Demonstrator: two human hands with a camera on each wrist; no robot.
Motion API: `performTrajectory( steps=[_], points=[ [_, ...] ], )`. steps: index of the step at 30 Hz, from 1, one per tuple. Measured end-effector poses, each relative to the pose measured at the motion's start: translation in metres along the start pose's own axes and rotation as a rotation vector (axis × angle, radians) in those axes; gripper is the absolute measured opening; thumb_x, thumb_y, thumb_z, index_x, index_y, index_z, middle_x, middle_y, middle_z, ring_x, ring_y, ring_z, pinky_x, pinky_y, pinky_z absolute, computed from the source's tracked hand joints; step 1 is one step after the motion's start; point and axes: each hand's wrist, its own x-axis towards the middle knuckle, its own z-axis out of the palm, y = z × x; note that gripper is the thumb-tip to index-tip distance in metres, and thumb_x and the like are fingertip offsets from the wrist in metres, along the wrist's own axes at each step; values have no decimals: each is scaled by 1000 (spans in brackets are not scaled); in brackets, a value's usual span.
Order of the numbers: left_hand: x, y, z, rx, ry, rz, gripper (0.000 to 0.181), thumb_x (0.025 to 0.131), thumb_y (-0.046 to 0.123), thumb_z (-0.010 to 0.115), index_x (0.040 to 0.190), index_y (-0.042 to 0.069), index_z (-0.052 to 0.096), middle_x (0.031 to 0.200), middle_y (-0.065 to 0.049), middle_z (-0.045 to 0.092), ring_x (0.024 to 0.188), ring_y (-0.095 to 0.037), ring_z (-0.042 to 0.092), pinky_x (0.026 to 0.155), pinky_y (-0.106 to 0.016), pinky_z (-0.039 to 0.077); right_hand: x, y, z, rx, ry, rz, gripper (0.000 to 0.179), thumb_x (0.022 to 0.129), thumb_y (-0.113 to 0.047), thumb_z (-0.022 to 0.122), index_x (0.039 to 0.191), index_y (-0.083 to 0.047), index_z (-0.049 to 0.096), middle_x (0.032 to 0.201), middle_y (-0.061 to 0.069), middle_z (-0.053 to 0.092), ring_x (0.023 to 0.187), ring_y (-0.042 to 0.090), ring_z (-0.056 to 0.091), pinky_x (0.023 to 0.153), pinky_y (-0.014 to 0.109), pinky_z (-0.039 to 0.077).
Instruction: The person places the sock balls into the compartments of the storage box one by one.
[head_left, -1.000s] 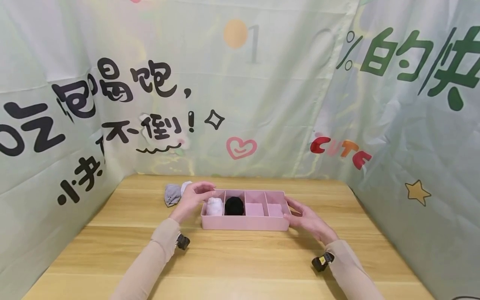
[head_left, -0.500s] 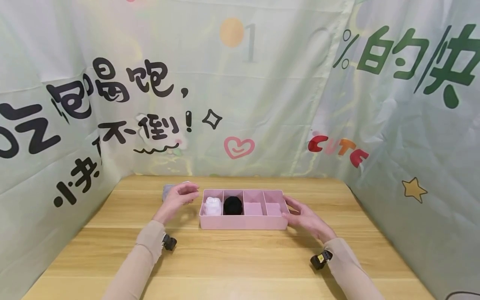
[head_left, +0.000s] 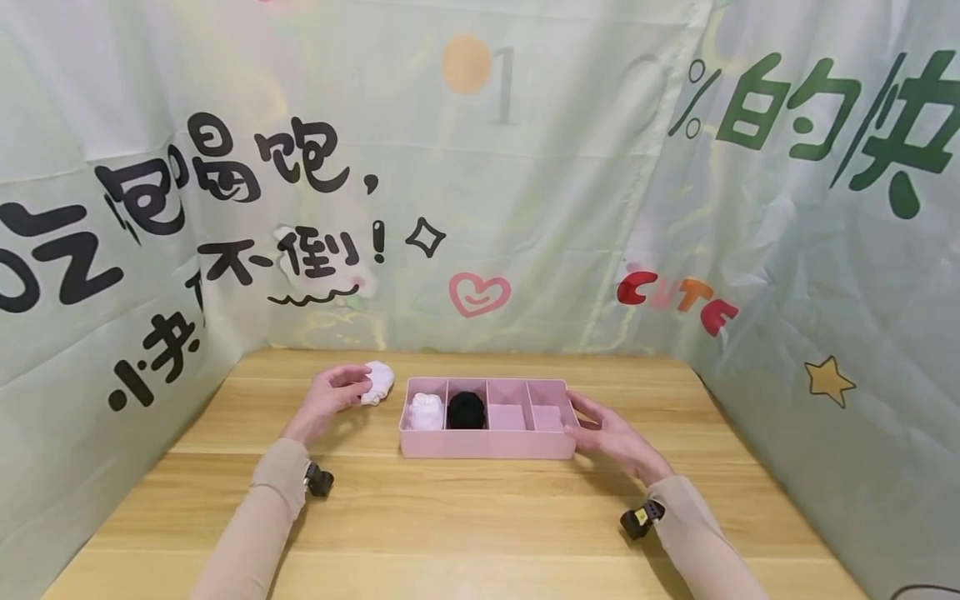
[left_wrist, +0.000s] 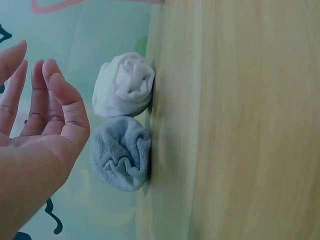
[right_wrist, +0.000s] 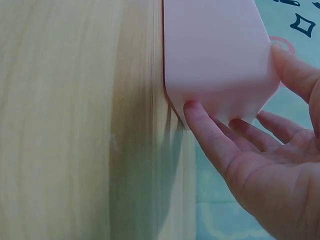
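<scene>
Steadying pink box (head_left: 487,444), right hand (head_left: 611,437) (2 socks (left_wrist: 122,125) nearby).

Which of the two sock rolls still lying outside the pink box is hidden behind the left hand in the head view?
The grey sock roll; only the left wrist view shows it, beside the white sock roll that stays visible.

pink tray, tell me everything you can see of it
The pink tray is a long, shallow box, apparently matte plastic, split by dividers into four compartments. It sits flat on the wooden table. From its left end, the first compartment holds a rolled white sock, the second a black sock, and the last two show only bare pink floor. The right hand rests its straight fingers against the right end wall; the left hand is apart from it.
</scene>
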Motion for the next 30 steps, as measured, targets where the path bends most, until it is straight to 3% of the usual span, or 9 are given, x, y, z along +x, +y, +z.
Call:
performTrajectory(
  steps=[6,9,17,22,27,30],
  points=[
    [-2,-1,-12,17,24,-20,49,89,12,72,132,-5,54,104,3,68,91,-12,62,83,-32,55,1,-1,0,-21,2,8,79,93,-21,66,157,-14,20,164,11,16,146,44,23,113,58,31],
    [-2,0,-17,10,66,-27,47,89,11,71,131,-4,54,106,3,68,93,-12,62,86,-33,54,2,-2,0,4,-3,2,79,94,-19,65,157,-13,19,164,11,16,146,44,23,114,57,30],
    [1,-3,-27,89,194,-63,48,90,12,70,134,1,54,134,-15,56,94,-4,57,84,-26,51,0,-3,0,-39,1,2,80,93,-23,66,157,-14,19,164,11,16,146,44,23,113,58,31],
    [6,-9,-35,99,249,-104,51,89,11,71,137,4,53,142,-19,47,103,-9,52,84,-28,52,2,-2,1,-39,10,6,77,95,-21,65,157,-14,20,164,11,16,146,44,22,113,58,32],
    [9,-11,-41,105,252,-130,53,89,11,70,139,5,52,147,-19,36,116,-17,38,89,-29,49,1,-1,0,-33,9,8,80,93,-23,67,157,-13,20,164,11,17,146,44,23,112,56,34],
    [11,-11,-43,117,206,-139,56,90,11,69,142,4,49,150,-18,36,114,-16,43,90,-27,48,0,-2,0,-30,6,8,81,93,-23,67,157,-13,19,164,12,17,145,44,23,112,55,35]
  ],
)
